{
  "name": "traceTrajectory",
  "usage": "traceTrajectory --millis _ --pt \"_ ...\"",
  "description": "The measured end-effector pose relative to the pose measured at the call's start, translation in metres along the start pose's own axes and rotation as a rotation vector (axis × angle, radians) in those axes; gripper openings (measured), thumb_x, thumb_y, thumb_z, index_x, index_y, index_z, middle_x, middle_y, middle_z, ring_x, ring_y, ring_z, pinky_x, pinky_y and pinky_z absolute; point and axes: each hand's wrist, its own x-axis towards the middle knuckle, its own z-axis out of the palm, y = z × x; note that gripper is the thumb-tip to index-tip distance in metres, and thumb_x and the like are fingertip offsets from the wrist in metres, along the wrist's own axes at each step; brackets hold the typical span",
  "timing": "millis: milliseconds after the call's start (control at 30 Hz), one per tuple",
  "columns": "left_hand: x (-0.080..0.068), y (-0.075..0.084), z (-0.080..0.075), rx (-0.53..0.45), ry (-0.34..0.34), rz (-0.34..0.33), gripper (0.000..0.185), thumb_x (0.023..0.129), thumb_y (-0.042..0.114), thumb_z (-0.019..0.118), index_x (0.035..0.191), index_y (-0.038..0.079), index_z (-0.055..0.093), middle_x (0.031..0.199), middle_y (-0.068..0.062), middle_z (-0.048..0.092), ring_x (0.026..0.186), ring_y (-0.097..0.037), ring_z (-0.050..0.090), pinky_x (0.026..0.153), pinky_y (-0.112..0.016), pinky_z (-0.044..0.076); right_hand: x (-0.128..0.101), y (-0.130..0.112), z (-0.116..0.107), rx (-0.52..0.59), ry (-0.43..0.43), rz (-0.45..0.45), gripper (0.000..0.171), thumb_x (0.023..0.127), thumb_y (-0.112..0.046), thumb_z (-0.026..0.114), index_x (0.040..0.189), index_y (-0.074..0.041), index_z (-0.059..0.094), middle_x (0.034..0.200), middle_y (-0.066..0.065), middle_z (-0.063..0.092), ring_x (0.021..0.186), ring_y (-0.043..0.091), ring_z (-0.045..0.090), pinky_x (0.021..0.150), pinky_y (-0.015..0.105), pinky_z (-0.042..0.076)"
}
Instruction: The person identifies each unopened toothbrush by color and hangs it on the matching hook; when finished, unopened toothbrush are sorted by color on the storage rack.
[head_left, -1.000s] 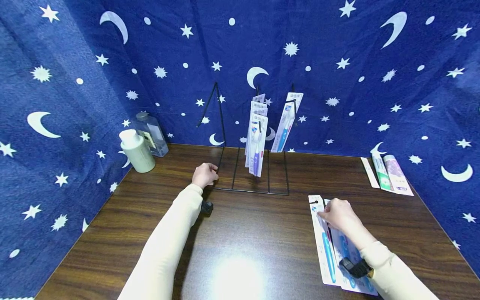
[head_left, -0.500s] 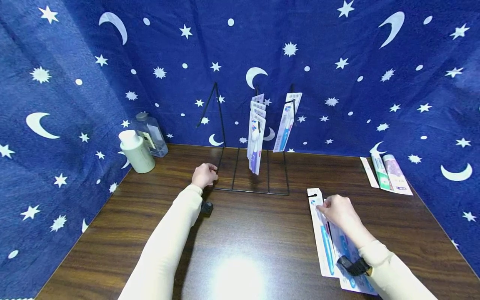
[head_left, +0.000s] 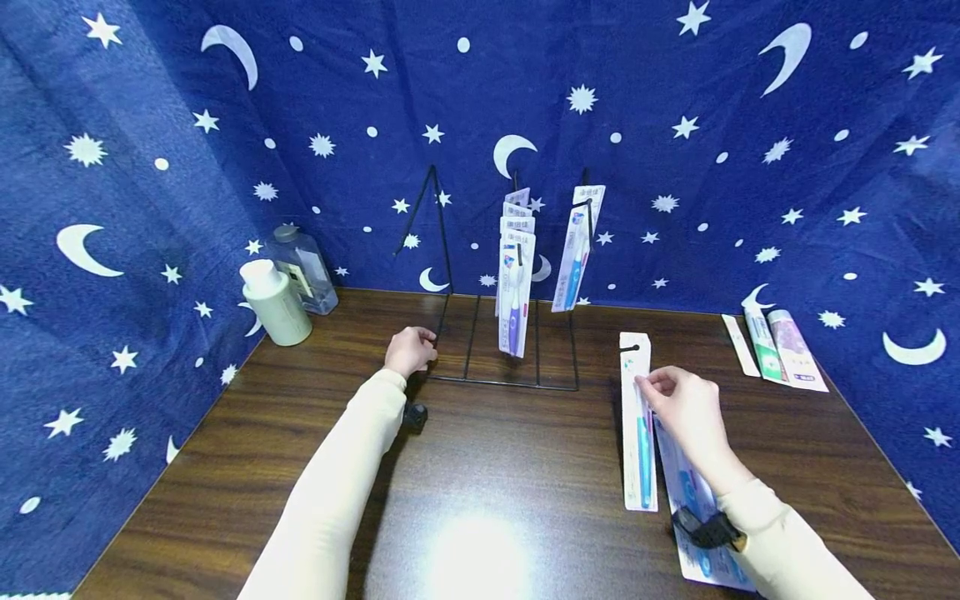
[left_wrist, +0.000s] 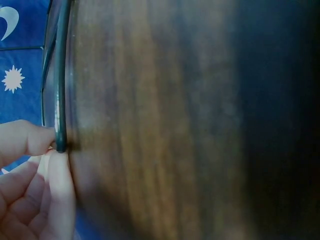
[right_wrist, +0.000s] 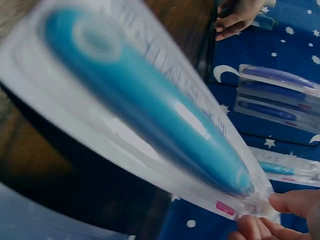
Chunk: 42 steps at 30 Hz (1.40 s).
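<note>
My left hand pinches the front left corner of a black wire display rack; in the left wrist view, thumb and finger meet at the wire's end. My right hand pinches the upper part of a blister-packed blue toothbrush, held up off the table with its hook slot at the top. In the right wrist view its blue handle fills much of the frame. Several packed purple toothbrushes hang on the rack's middle hook, and a packed blue toothbrush on the right hook.
More packed blue toothbrushes lie on the wooden table under my right forearm. A pale green bottle and a clear bottle stand back left. Toothpaste tubes and a narrow white pack lie back right. Starry blue cloth hangs behind.
My right hand has drawn the packed blue toothbrush up off the others, forward towards the rack, and it now hangs more upright. The left hand keeps its place; the hanging packs sway slightly.
</note>
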Motion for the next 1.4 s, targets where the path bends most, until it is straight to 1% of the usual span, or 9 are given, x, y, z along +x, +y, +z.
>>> traceTrajectory --millis 67,100,133,233,300,367,800,1133,1400 --pt "0.0 0.001 0.0 0.004 0.002 0.004 0.032 0.078 0.005 0.063 0.109 0.005 0.067 0.097 -0.01 0.069 0.055 -0.008 0.063 0.057 -0.022 0.055 0.002 -0.005 -0.003 0.013 0.041 -0.006 0.016 0.08 -0.014 0.071 0.075 0.001 0.069 0.061 0.01 0.067 0.053 0.021 0.061 0.052 0.036 0.044" --pt "0.0 0.001 0.0 0.004 -0.001 0.001 0.032 0.078 0.006 0.063 0.109 0.005 0.067 0.097 -0.009 0.069 0.055 -0.008 0.063 0.057 -0.022 0.055 0.003 -0.007 -0.004 0.021 0.055 -0.008 0.016 0.08 -0.014 0.071 0.076 0.001 0.069 0.062 0.01 0.067 0.054 0.022 0.062 0.053 0.035 0.043" --pt "0.0 0.001 0.001 0.008 0.003 0.001 0.032 0.078 0.006 0.064 0.109 0.006 0.067 0.097 -0.009 0.069 0.055 -0.007 0.062 0.058 -0.022 0.055 0.004 -0.01 -0.006 0.029 0.069 -0.008 0.016 0.081 -0.014 0.071 0.076 0.001 0.069 0.063 0.009 0.068 0.054 0.019 0.061 0.054 0.031 0.044" --pt "-0.001 0.001 0.0 0.02 0.011 0.005 0.032 0.078 0.006 0.064 0.109 0.005 0.067 0.096 -0.009 0.069 0.055 -0.007 0.062 0.059 -0.022 0.055 0.008 -0.018 -0.009 0.055 0.112 -0.015 0.015 0.081 -0.015 0.071 0.078 0.0 0.07 0.064 0.009 0.069 0.055 -0.003 0.056 0.056 0.02 0.041" --pt "-0.002 0.002 0.0 0.026 0.013 0.0 0.032 0.078 0.006 0.064 0.109 0.006 0.067 0.096 -0.008 0.07 0.056 -0.007 0.063 0.059 -0.022 0.055 0.01 -0.024 -0.012 0.074 0.141 -0.021 0.015 0.08 -0.016 0.072 0.078 -0.001 0.07 0.065 0.009 0.069 0.057 -0.016 0.048 0.053 0.013 0.038" --pt "-0.003 0.003 0.0 0.03 0.017 -0.002 0.031 0.078 0.006 0.063 0.109 0.006 0.067 0.096 -0.008 0.07 0.056 -0.007 0.063 0.059 -0.022 0.055 0.013 -0.028 -0.014 0.088 0.168 -0.026 0.014 0.079 -0.016 0.073 0.078 -0.001 0.07 0.066 0.009 0.069 0.059 -0.026 0.038 0.052 0.01 0.037" --pt "-0.002 0.004 -0.002 0.023 0.008 0.0 0.031 0.078 0.005 0.064 0.109 0.005 0.067 0.097 -0.01 0.07 0.06 -0.011 0.067 0.059 -0.023 0.056 0.039 -0.062 -0.016 0.208 0.266 -0.048 0.017 0.082 -0.017 0.073 0.085 -0.001 0.072 0.073 0.011 0.071 0.064 -0.027 0.041 0.057 0.0 0.034" --pt "-0.002 0.003 -0.002 0.014 0.007 -0.006 0.029 0.079 0.005 0.064 0.109 0.004 0.067 0.098 -0.01 0.07 0.06 -0.011 0.066 0.058 -0.022 0.056 0.063 -0.088 -0.016 0.274 0.278 -0.1 0.019 0.083 -0.018 0.072 0.086 0.0 0.071 0.073 0.01 0.071 0.063 -0.025 0.044 0.058 -0.001 0.037" --pt "0.0 0.001 0.0 0.01 0.007 -0.007 0.03 0.079 0.006 0.065 0.109 0.006 0.068 0.096 -0.008 0.069 0.059 -0.008 0.064 0.059 -0.022 0.056 0.074 -0.097 -0.011 0.303 0.267 -0.113 0.02 0.083 -0.018 0.072 0.087 0.001 0.071 0.073 0.011 0.071 0.062 -0.024 0.045 0.058 -0.001 0.038"
